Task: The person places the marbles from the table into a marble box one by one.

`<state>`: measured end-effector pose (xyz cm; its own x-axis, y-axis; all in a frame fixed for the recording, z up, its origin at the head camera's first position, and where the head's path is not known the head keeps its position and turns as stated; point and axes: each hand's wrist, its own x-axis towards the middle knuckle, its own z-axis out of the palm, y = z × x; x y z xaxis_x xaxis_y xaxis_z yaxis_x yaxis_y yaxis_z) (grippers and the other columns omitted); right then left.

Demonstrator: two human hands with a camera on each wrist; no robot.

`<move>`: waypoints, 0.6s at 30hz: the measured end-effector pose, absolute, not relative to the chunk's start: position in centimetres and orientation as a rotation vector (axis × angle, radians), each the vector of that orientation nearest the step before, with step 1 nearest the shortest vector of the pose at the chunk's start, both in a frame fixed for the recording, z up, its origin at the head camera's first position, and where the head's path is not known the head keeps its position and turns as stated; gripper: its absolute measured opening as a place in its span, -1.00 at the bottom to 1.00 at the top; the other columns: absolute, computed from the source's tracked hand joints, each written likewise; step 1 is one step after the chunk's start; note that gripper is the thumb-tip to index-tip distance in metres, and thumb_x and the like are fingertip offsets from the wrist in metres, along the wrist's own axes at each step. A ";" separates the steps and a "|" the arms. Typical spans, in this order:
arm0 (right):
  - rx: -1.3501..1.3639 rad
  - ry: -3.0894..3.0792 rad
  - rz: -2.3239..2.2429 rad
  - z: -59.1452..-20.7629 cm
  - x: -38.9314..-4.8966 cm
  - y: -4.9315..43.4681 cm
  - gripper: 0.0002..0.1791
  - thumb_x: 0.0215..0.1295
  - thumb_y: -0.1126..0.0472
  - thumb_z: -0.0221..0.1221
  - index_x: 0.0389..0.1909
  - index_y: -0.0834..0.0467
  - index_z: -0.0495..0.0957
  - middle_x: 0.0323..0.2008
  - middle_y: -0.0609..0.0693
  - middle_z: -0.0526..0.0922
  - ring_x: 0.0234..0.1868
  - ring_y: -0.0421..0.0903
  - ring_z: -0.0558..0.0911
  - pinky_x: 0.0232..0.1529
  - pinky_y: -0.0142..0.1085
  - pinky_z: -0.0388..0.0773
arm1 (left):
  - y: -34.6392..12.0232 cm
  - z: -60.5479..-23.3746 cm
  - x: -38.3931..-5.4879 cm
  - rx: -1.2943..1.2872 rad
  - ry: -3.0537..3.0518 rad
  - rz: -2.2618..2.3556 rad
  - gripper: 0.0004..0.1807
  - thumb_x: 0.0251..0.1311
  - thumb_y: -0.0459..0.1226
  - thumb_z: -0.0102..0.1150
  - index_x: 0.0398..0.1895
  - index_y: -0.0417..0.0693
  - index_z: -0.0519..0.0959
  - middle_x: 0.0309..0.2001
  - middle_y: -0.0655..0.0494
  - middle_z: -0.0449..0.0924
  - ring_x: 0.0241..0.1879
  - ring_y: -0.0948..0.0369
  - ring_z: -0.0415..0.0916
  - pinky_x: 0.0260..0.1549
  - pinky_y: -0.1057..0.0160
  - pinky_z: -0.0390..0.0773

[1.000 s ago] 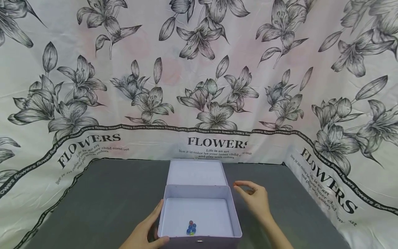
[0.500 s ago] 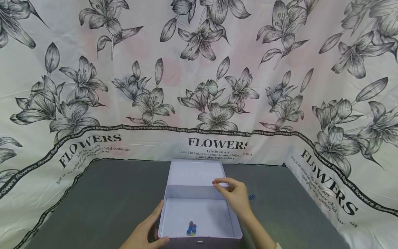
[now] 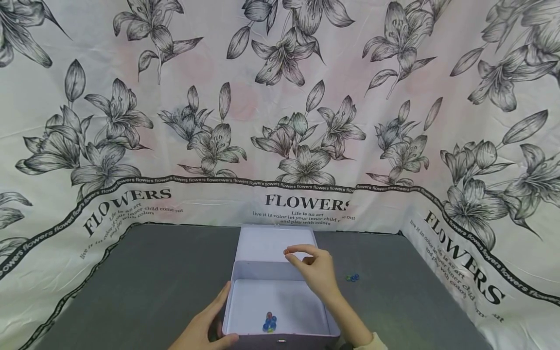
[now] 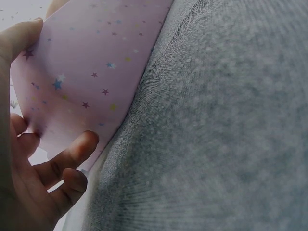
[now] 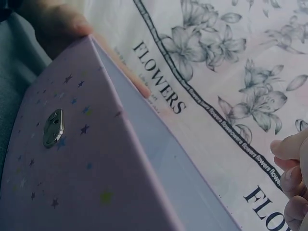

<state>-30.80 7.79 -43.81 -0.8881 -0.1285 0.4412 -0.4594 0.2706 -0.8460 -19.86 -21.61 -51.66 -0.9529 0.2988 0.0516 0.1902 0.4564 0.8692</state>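
A lidded pinkish-lilac box (image 3: 262, 271) stands with its lid (image 3: 268, 242) folded back. My left hand (image 3: 205, 321) holds its front left corner, thumb on the front and fingers along the side. In the left wrist view, that hand (image 4: 36, 178) touches the star-printed wall. Over the box's back right part, my right hand (image 3: 317, 274) pinches a small reddish marble (image 3: 286, 252) between thumb and index finger. Several marbles (image 3: 269, 323), blue, reddish and yellow-green, cluster inside near the front wall. The right wrist view catches only fingertips of the right hand (image 5: 292, 178); its marble is hidden there.
Several blue and green marbles (image 3: 352, 277) lie on the dark grey tabletop (image 3: 166, 272) to the right of the box. A metal clasp (image 5: 53, 128) sits on the box's front. Behind and beside the table hangs a flower-printed cloth (image 3: 302, 121).
My right hand has moved left with the reddish marble, from right of the box to above its back part, uncovering the marbles on the table. The left hand has stayed put.
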 end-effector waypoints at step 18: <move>0.592 -2.588 1.405 -46.0 -31.5 7.1 -0.94 0.27 0.21 0.49 -0.26 0.01 0.85 -0.19 -0.05 0.86 -0.78 -0.37 0.25 -0.72 -0.51 0.18 | -21.6 -51.6 -20.0 0.418 2.595 1.499 0.12 0.35 0.00 0.42 0.76 0.05 -0.11 0.62 -0.20 0.13 -0.22 0.39 0.46 -0.36 0.38 0.49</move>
